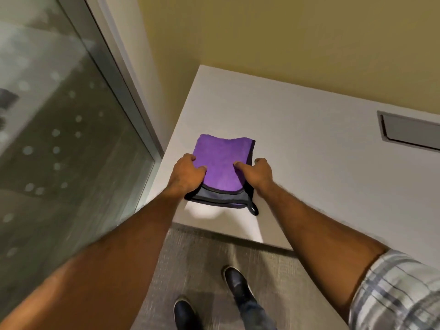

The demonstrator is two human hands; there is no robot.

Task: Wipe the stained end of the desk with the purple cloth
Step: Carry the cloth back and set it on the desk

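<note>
A folded purple cloth (pixel 220 165) with a grey underside, dark trim and a small hanging loop lies flat on the left end of the white desk (pixel 309 163). My left hand (pixel 187 173) grips its left edge, thumb on top. The cloth's right edge is pinched by my right hand (pixel 258 173), thumb pressed into the fabric. Both forearms reach in from below. No stain on the desk shows clearly; a pale glare patch sits by the front edge below the cloth.
A glass panel (pixel 59 139) in a metal frame stands close to the desk's left end. A yellow wall (pixel 285 44) runs behind the desk. A grey cable hatch (pixel 409 132) is set into the top at right. My two dark shoes (pixel 238 284) stand on grey carpet.
</note>
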